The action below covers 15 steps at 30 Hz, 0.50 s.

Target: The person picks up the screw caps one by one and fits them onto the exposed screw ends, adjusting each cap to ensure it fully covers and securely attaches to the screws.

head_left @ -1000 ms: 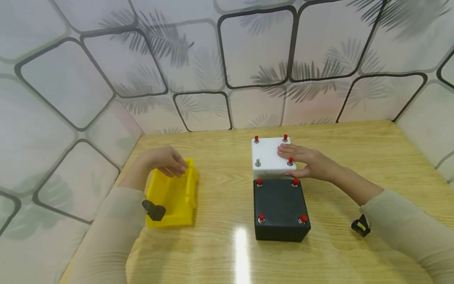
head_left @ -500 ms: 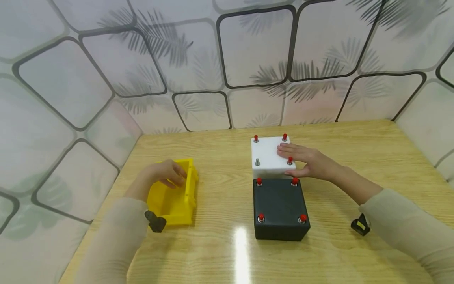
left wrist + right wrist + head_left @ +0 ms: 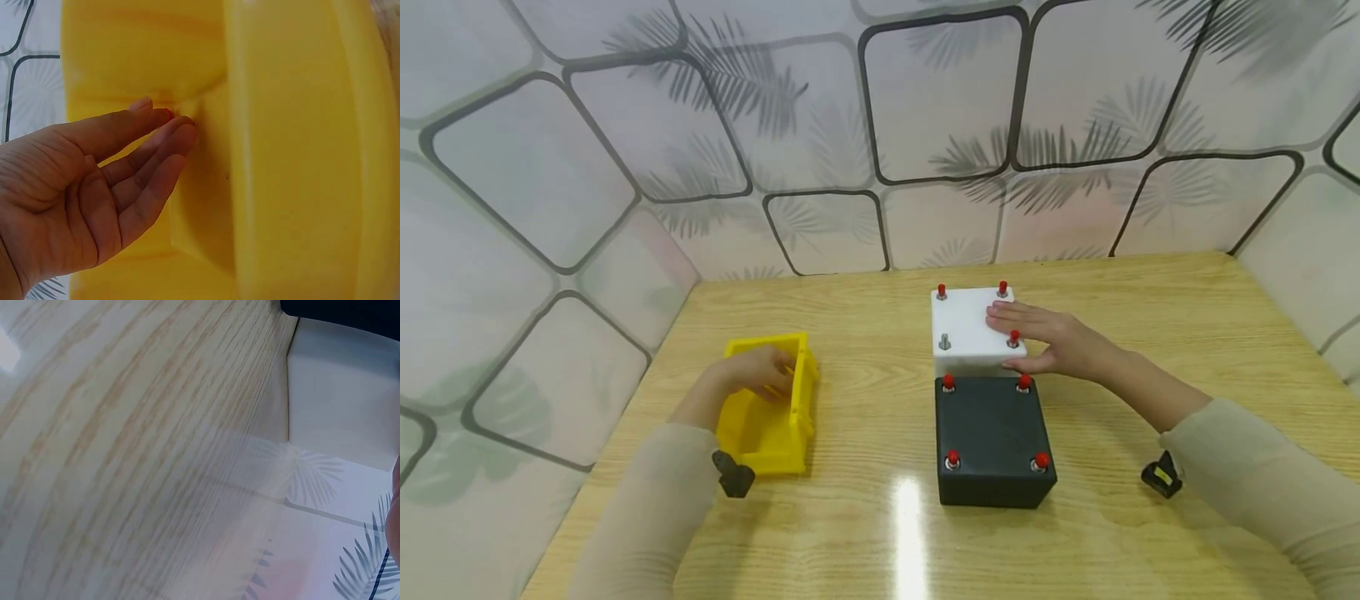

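My left hand (image 3: 758, 369) reaches down into a yellow bin (image 3: 767, 462). Its thumb and fingertips come together near the bin's inner wall, and a bit of a small red cap (image 3: 169, 114) shows between them, mostly hidden by the fingers. My right hand (image 3: 1047, 340) rests on a white box (image 3: 961, 312), with straight fingers over the right side of its top and the thumb low at the front right corner. Three corners of that box carry red-capped posts; the near left one is a bare metal bolt (image 3: 944, 342).
A black box (image 3: 992, 421) with red caps on its corner posts stands right in front of the white one. Both boxes and the bin are on a wood-grain table (image 3: 865, 400). A patterned wall covering (image 3: 940, 100) rises behind and at the sides.
My left hand has lowered from above the yellow bin to inside it. The right hand and both boxes have stayed put.
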Available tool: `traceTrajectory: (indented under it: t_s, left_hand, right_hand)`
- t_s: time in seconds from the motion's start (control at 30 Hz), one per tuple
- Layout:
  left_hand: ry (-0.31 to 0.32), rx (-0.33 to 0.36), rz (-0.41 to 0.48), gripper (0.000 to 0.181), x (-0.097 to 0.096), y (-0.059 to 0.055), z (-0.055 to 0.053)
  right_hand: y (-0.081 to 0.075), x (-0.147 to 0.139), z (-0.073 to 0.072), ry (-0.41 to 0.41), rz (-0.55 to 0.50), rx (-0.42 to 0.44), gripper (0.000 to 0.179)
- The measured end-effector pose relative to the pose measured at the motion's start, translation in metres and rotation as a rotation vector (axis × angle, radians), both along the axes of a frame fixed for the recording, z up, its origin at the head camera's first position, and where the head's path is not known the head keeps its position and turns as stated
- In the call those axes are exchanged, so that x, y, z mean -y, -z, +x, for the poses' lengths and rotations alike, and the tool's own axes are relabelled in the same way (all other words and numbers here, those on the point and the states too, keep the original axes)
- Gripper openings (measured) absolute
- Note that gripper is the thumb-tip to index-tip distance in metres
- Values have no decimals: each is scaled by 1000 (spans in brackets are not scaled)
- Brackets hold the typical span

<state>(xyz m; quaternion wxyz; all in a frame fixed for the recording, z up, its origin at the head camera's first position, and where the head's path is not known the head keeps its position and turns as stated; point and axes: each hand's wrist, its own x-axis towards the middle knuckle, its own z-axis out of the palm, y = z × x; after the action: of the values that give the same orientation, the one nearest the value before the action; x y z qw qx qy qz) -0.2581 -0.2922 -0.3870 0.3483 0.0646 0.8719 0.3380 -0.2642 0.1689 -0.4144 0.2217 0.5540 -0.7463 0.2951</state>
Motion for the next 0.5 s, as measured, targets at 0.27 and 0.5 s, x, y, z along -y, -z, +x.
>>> traceTrajectory:
  t_s: [0.27, 0.5]
  left_hand:
    - [55, -53, -41, 28, 2, 8, 5]
    - [72, -43, -73, 14, 3, 9, 11]
  right_hand:
    - [0, 1, 1, 6, 4, -1, 58]
    - [0, 0, 1, 17, 14, -14, 57]
